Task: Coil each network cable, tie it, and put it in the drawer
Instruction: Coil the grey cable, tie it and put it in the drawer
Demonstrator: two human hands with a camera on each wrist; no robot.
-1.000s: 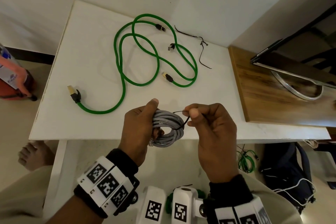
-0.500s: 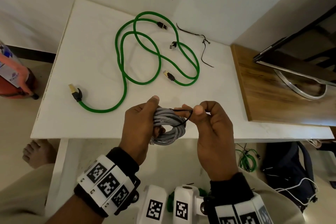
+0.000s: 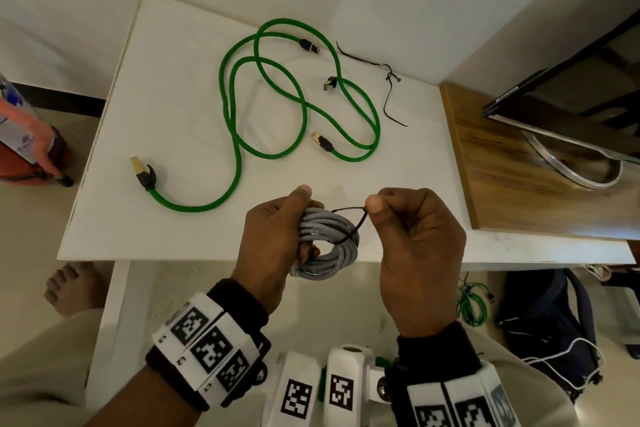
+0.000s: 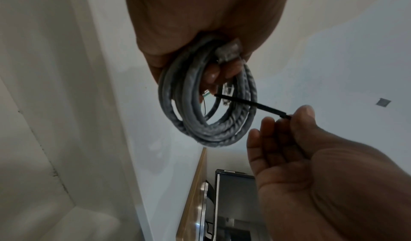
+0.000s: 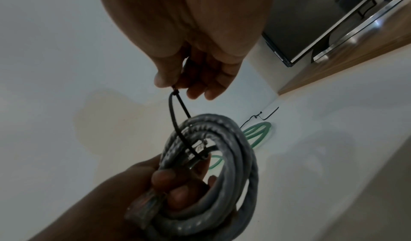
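My left hand [image 3: 277, 236] grips a coiled grey network cable [image 3: 332, 253] over the near edge of the white table [image 3: 173, 114]; the coil [image 4: 209, 114] hangs from its fingers. A thin black tie [image 3: 349, 215] loops around the coil's strands. My right hand [image 3: 412, 239] pinches both ends of the tie [image 5: 175, 104] between thumb and forefinger, just right of the coil [image 5: 213, 171]. Two green cables [image 3: 301, 104] lie loose and uncoiled on the table further back. No drawer is in view.
More black ties [image 3: 388, 80] lie at the back right of the table. A wooden surface [image 3: 519, 184] with a dark monitor [image 3: 571, 80] adjoins on the right. A dark bag [image 3: 547, 329] and a green cord [image 3: 471, 302] lie on the floor below.
My right hand has drawn the tie's ends a little to the right, away from the coil, opening the loop. The left hand still holds the coil in place.
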